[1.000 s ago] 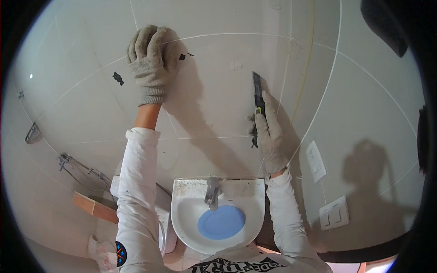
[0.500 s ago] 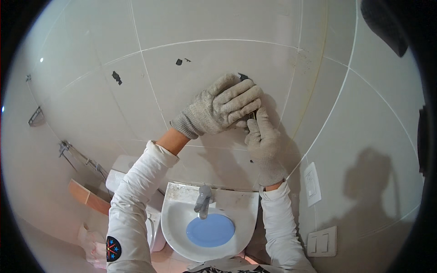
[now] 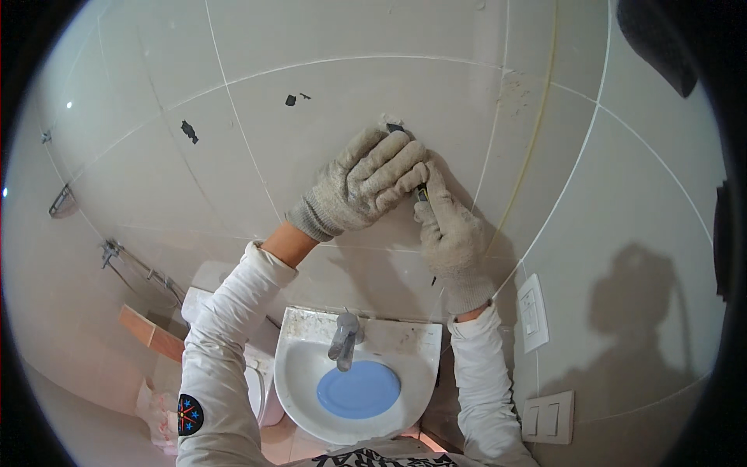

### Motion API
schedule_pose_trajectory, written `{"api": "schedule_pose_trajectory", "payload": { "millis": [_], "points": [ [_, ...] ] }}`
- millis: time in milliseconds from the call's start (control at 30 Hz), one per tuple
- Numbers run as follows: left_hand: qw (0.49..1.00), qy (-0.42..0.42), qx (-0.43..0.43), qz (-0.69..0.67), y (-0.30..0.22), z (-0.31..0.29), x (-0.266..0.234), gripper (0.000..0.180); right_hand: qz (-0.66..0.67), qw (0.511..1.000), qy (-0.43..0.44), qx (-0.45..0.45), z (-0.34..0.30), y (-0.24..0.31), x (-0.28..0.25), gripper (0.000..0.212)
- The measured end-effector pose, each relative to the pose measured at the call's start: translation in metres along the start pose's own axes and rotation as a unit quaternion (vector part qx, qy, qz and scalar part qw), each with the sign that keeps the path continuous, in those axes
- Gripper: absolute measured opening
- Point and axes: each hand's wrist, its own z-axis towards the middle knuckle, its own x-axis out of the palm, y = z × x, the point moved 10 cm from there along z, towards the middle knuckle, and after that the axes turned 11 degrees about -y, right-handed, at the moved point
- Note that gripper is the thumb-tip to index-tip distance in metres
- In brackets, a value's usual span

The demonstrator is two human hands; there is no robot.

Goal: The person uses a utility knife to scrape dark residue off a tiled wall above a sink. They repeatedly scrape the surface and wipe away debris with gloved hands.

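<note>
Both my hands wear grey knit gloves and work close together against the tiled wall (image 3: pixel 257 148). My right hand (image 3: pixel 451 233) is closed around a slim tool with a black and yellow handle (image 3: pixel 422 192); the gloves cover most of it, so its exact kind is hidden. From the left, my left hand (image 3: pixel 366 183) presses over the tool's upper part, fingers together and curled. Just above the left fingertips, a dark patch (image 3: pixel 395 127) with a pale, scraped-looking edge shows on the tile. More black residue patches (image 3: pixel 189 131) (image 3: pixel 291 100) cling to the wall farther left.
Below my arms stands a white washbasin (image 3: pixel 292 389) with a chrome faucet (image 3: pixel 344 341) and a blue oval basin (image 3: pixel 358 389) inside. White switch plates (image 3: pixel 548 418) sit on the right wall. A toilet (image 3: pixel 264 389), a wooden board (image 3: pixel 152 332) and shower fittings (image 3: pixel 140 268) are at left.
Both hands have shifted slightly left in view, along with the wall marks. A pale scraped edge now shows around the dark patch, and more of the yellow handle is visible. A dark fleck below has dropped a little.
</note>
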Motion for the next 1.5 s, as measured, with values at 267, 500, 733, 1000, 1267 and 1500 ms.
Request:
{"api": "schedule_pose_trajectory", "payload": {
  "millis": [267, 500, 733, 1000, 1267, 1500],
  "points": [
    [1.000, -0.003, -0.027, -0.012, 0.003, 0.010, 0.005, 0.072, 0.079, 0.995, -0.055, 0.029, -0.004, -0.016, 0.007, 0.051],
    [0.997, -0.013, -0.076, 0.011, 0.010, 0.010, 0.001, 0.068, -0.091, 0.994, -0.016, -0.066, 0.012, 0.016, -0.006, 0.056],
    [0.995, -0.028, -0.100, 0.003, 0.008, -0.001, -0.001, 0.068, -0.084, 0.989, -0.002, -0.117, 0.009, 0.015, -0.003, 0.060],
    [0.998, 0.025, -0.050, 0.013, -0.007, -0.014, 0.010, 0.070, 0.038, 0.992, -0.103, -0.058, -0.013, 0.000, 0.003, 0.060],
    [0.999, 0.020, -0.034, 0.035, -0.005, 0.001, 0.000, 0.070, 0.055, 0.986, -0.144, -0.066, -0.013, 0.008, 0.006, 0.058],
    [0.998, 0.028, -0.039, 0.035, -0.007, -0.008, 0.006, 0.064, 0.021, 0.993, -0.107, -0.041, -0.012, 0.006, 0.001, 0.057]
  ]
}}
